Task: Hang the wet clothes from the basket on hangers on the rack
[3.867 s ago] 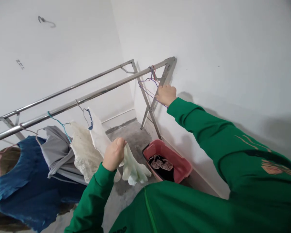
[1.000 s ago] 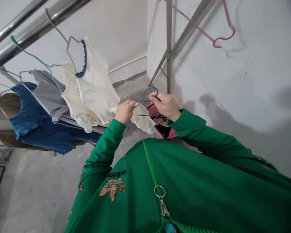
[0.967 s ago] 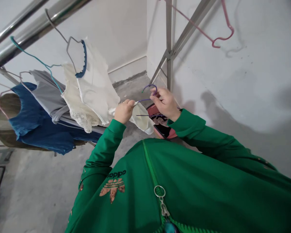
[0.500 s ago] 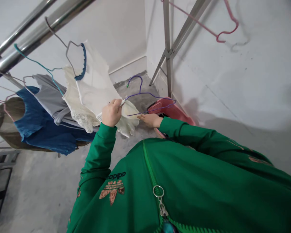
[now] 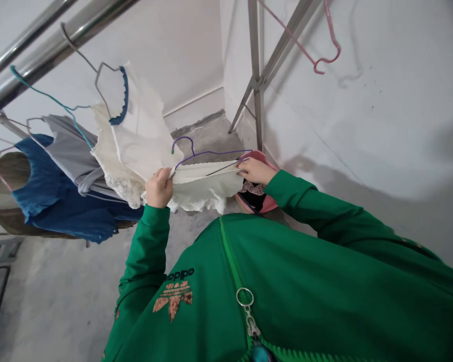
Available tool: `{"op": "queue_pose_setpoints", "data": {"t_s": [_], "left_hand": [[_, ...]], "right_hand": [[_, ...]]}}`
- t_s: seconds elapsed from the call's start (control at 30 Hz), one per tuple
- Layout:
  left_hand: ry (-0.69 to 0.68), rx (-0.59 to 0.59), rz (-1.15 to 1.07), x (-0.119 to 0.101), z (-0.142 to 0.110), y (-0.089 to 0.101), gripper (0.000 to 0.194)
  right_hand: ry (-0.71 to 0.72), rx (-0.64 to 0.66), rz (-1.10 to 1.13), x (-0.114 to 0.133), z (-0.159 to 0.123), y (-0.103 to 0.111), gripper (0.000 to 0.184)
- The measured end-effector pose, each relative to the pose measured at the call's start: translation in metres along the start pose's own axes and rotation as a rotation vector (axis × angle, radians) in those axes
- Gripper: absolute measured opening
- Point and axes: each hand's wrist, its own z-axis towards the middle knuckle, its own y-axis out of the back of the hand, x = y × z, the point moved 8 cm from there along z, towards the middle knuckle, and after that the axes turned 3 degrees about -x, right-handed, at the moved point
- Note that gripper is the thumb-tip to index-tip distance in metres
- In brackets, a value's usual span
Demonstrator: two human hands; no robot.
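Note:
A purple hanger (image 5: 207, 152) with a green-tipped hook lies across a white garment (image 5: 207, 187) in front of me. My left hand (image 5: 159, 188) is closed on the garment's left end, where the hanger's left arm meets it. My right hand (image 5: 257, 171) pinches the garment's right end beside the hanger's other tip. Between my hands the garment's upper edge is drawn nearly straight, and its ruffled lower edge hangs loose. Whether the right fingers also touch the hanger's wire, I cannot tell.
Metal rails (image 5: 49, 55) at the upper left carry several clothes on hangers, among them a white top with blue trim (image 5: 136, 120) and a blue garment (image 5: 68, 201). A pink basin (image 5: 269, 202) with dark cloth stands beneath my right hand. A pink hanger (image 5: 334, 48) hangs near the wall.
My right hand has moved right, pulling the white garment out wide along the hanger. The hanger and my left hand have shifted slightly left and down. The view has turned a little.

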Motion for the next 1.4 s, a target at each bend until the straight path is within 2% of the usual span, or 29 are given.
{"op": "queue_pose_setpoints", "data": {"t_s": [0.07,0.13,0.3,0.37,0.5,0.57,0.7,0.77,0.87,1.0,1.1,1.2,1.33,1.4], "left_hand": [[-0.004,-0.027,-0.06,0.001,0.001,0.003,0.023],[0.006,-0.029,-0.017,0.004,0.001,0.005,0.024],[0.063,0.101,0.276,0.007,-0.005,-0.002,0.024],[0.069,0.128,0.325,0.005,-0.007,-0.005,0.024],[0.129,-0.006,0.267,0.01,-0.006,0.006,0.025],[0.161,-0.088,0.201,0.018,-0.005,0.014,0.025],[0.109,-0.198,0.117,0.022,-0.001,0.029,0.023],[0.064,-0.234,0.104,0.019,0.001,0.034,0.023],[-0.005,-0.244,0.084,0.011,0.004,0.036,0.024],[-0.035,-0.21,0.053,0.002,0.006,0.029,0.025],[0.012,-0.165,0.027,-0.002,0.007,0.02,0.026],[0.013,-0.058,-0.063,-0.004,0.011,0.009,0.031],[0.011,0.145,-0.283,0.014,0.015,-0.003,0.051],[-0.003,0.204,-0.372,0.026,0.013,-0.004,0.051]], "right_hand": [[-0.005,-0.07,0.02,-0.004,0.0,0.005,0.023],[0.01,-0.124,0.038,-0.01,0.0,0.01,0.022],[0.043,-0.184,0.073,-0.025,0.0,0.02,0.02],[0.061,-0.244,0.119,-0.018,-0.006,0.032,0.021],[0.283,-0.276,0.35,0.029,-0.031,0.061,0.026],[0.285,-0.319,0.389,0.041,-0.04,0.079,0.034],[0.099,-0.484,0.24,0.024,-0.036,0.105,0.049],[0.091,-0.471,0.145,0.017,-0.024,0.107,0.052],[0.142,-0.372,0.046,0.013,-0.005,0.102,0.042],[0.194,-0.274,-0.029,0.023,0.004,0.096,0.043],[0.201,-0.302,-0.019,0.036,0.0,0.097,0.047],[0.161,-0.372,0.01,0.042,-0.006,0.103,0.046],[0.115,-0.493,0.04,0.029,-0.018,0.128,0.045],[0.101,-0.534,0.076,0.019,-0.026,0.144,0.045]]}}
